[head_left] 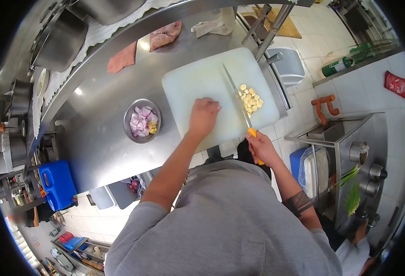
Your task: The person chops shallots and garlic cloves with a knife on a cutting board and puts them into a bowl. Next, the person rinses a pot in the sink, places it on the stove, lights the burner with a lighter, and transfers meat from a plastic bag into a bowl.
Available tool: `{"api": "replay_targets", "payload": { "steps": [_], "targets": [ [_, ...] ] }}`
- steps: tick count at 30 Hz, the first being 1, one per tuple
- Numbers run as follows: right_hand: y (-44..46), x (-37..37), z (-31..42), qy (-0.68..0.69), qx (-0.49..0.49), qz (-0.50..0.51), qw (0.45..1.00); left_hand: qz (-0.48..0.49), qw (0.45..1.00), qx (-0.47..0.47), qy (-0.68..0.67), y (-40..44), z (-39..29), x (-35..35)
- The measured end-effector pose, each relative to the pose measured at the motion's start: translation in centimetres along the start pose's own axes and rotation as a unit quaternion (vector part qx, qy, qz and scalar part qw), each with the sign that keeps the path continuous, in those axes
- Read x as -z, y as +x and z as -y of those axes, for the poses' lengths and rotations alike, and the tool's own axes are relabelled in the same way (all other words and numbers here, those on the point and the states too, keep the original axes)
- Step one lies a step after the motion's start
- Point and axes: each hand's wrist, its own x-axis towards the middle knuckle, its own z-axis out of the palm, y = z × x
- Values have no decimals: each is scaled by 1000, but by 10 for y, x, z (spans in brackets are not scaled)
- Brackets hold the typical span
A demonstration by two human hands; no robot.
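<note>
On the metal counter [92,133] are set, from the left, two pieces of raw meat [122,58] toward the far side and one metal bowl [139,140] nearer, filled with pinkish slices [141,117] and a few yellow pieces [152,127]. Next is placed one white cutting board [198,83], above which one left hand [204,115] is held partly curled, its grip not discernible. One knife [234,86] is gripped by its orange handle in one right hand [261,146], its blade beside one pile of pale-yellow slices [252,102], seemingly over a dozen.
</note>
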Motion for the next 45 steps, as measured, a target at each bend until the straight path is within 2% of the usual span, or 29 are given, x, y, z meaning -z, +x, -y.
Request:
{"api": "replay_targets", "payload": {
  "steps": [2,3,4,5,8,9,11,12,14,15,17,18,20,21,22,23,24,26,28,31,33,35,36,39,45],
  "targets": [
    [-5,-13,4,-212,25,-83,973,-70,996,-3,53,-2,7,13],
    [-3,-15,-1,-212,26,-82,974,-70,996,-3,55,-3,13,21],
    [-1,-17,-8,-316,136,-121,931,-136,988,28,69,-3,20,28],
    [1,-18,-13,-412,242,-157,864,-201,974,60,83,-3,27,36],
    [-16,-38,6,-405,266,-179,856,-242,963,101,58,0,42,63],
    [-9,-37,-6,-405,267,-177,856,-242,963,102,60,-1,40,67],
    [10,-34,-39,-509,241,-186,805,-264,957,111,34,0,35,73],
    [10,-33,-37,-509,243,-187,804,-266,957,110,33,2,34,72],
    [9,-35,-36,-573,84,-133,804,-266,961,72,38,0,32,69],
    [6,-34,-34,-575,84,-131,803,-267,960,76,38,-3,27,67],
    [0,-32,-27,-556,102,-141,813,-225,961,153,-40,-8,17,61],
    [-3,-29,-27,-557,103,-141,812,-226,961,153,-41,-12,18,57],
    [-8,-21,-28,-401,133,-160,892,-146,975,158,-51,-24,22,44],
    [-9,-11,-29,-402,133,-161,892,-146,975,157,-53,-31,21,37],
    [-13,-3,-24,-330,126,-157,922,-96,988,119,-2,-37,16,30],
    [-18,3,-20,-229,69,-135,961,-47,995,78,50,-40,12,22],
    [-25,6,-8,-126,9,-126,984,-47,995,75,49,-39,1,19],
    [-27,20,-8,-88,19,-135,987,78,995,47,28,-32,-27,12],
    [-28,41,-10,-17,37,-127,991,79,997,17,10,-20,-36,-7],
    [-27,63,-6,-40,33,-152,987,73,997,-24,-30,9,-46,-35],
    [-27,67,1,-95,22,-177,979,69,996,-34,-52,26,-52,-46],
    [-23,56,6,-224,-15,-227,948,65,996,-37,-54,37,-57,-51],
    [-23,48,5,-223,-15,-229,947,66,996,-39,-55,38,-54,-54],
    [-24,20,4,-294,29,-192,936,50,997,-31,-56,36,-41,-57],
    [-25,-4,5,-250,-30,-66,966,31,997,5,-67,-2,-22,-28]
  ]
}}
